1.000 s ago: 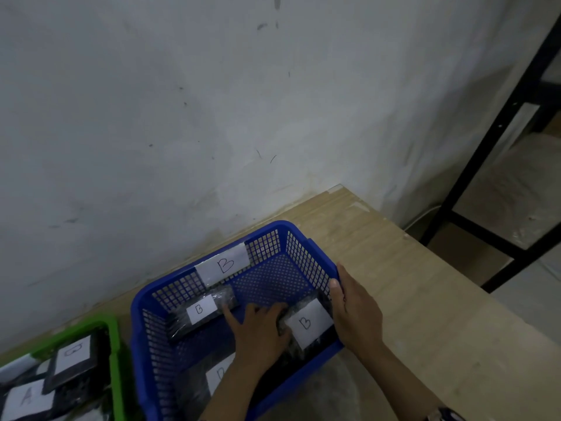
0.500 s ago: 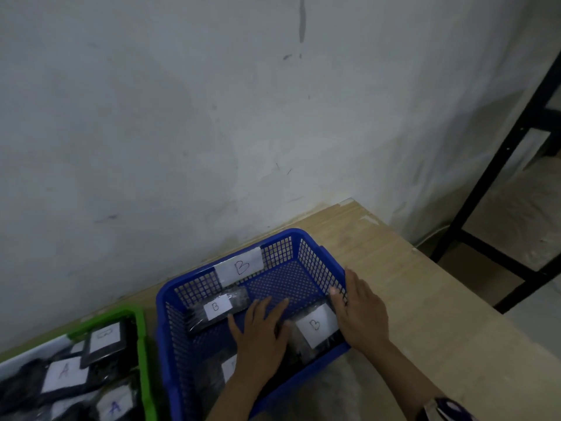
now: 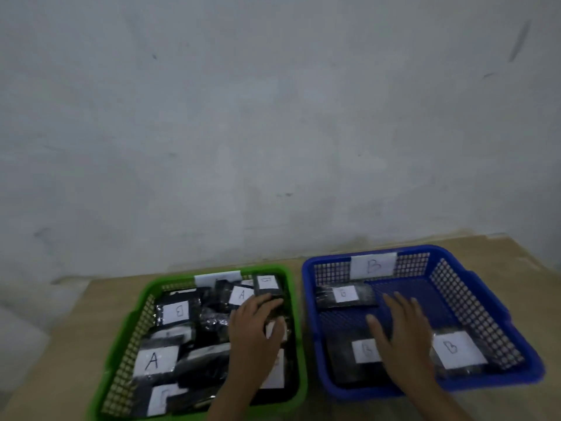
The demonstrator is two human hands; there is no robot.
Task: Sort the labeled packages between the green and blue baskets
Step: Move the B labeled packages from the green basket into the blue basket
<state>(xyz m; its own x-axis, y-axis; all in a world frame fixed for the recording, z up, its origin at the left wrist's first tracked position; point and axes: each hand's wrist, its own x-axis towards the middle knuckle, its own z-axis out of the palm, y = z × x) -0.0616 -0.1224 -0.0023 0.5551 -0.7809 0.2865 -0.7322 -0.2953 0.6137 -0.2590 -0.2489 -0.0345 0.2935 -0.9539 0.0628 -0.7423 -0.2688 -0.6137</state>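
Note:
The green basket (image 3: 136,305) on the left is piled with several black packages bearing white A and B labels. My left hand (image 3: 252,332) reaches into it, fingertips touching a black B package (image 3: 267,284) at the back right, thumb apart. An A package (image 3: 241,294) lies just left of that one, with another B package (image 3: 176,311) and another A package (image 3: 154,360) further left. The blue basket (image 3: 501,382) on the right holds three B packages: back left (image 3: 344,294), front middle (image 3: 361,350) and front right (image 3: 455,349). My right hand (image 3: 400,338) hovers over it, fingers spread, holding nothing.
Both baskets stand side by side on a wooden table (image 3: 516,259) against a white wall (image 3: 273,132). The blue basket's back wall carries a paper tag marked B (image 3: 373,265). The green basket's tag (image 3: 217,278) is partly hidden by packages.
My view has swung left, so the green basket is now in full view. My left hand moved from the blue basket into the green one. My right hand came off the front right B package.

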